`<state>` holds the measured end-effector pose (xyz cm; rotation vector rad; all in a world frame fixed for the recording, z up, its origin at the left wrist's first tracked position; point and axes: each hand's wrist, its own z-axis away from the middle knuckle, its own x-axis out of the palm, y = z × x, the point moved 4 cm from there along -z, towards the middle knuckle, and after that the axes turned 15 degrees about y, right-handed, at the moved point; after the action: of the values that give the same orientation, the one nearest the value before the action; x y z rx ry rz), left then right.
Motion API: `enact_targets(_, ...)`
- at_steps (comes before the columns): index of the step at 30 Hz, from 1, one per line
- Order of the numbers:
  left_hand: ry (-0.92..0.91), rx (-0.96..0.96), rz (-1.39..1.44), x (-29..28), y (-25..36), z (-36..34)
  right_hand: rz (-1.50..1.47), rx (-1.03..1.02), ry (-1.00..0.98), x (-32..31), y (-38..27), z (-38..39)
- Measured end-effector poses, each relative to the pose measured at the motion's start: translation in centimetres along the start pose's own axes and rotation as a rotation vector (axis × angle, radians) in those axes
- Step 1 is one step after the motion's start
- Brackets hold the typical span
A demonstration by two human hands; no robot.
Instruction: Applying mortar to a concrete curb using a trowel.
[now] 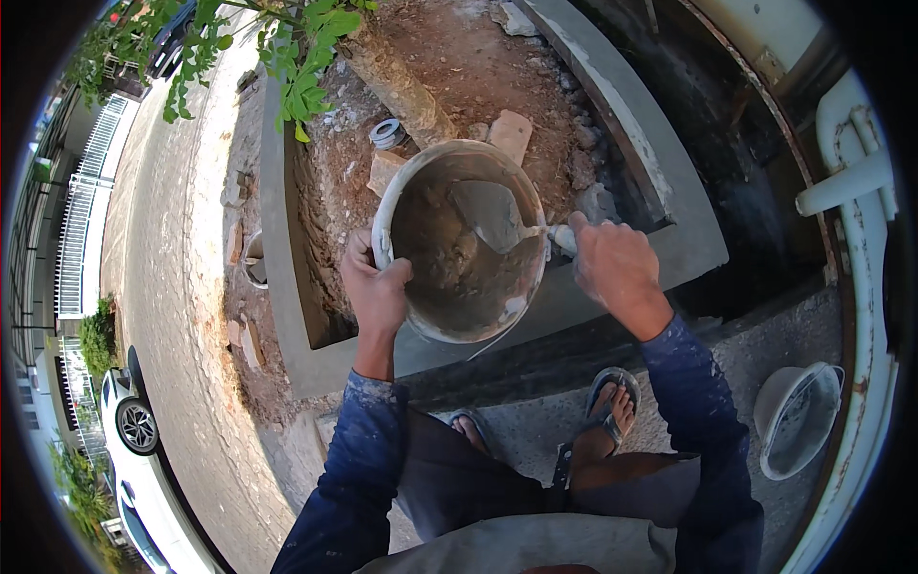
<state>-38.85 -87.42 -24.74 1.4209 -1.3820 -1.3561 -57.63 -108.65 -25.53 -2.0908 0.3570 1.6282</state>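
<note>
Fingers of the right hand (620, 270) are clamping the trowel (492, 215) at the bucket's (385, 218) right rim; the left hand (377, 294) is gripping its left rim, ideally bracing against mortar (442, 266) drag.

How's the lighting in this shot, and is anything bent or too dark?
Head view: the paving at left is brightly sunlit; the recess at upper right sinks into deep shadow; the white fence bows near the rim; the trowel is plainly visible.
</note>
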Motion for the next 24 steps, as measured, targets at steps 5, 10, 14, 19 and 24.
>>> enact_targets(5,-0.12,-0.071,-0.002,1.1,0.0,0.4,0.03,-0.09,0.101,-0.3,-1.6,-1.3)
enact_targets(10,-0.186,-0.031,-0.021,0.9,0.0,0.2,0.028,-0.155,0.187,-0.1,-2.3,-1.1)
enact_targets(14,-0.22,-0.017,-0.027,0.5,-0.9,-0.4,0.009,-0.197,0.242,0.5,-2.7,-0.6)
enact_targets(19,-0.22,-0.073,0.03,0.8,-0.1,-0.3,-0.06,-0.193,0.194,1.2,-2.7,-0.4)
enact_targets(24,-0.215,-0.054,0.036,0.7,-0.8,-0.6,-0.189,-0.156,0.088,1.7,-2.6,0.1)
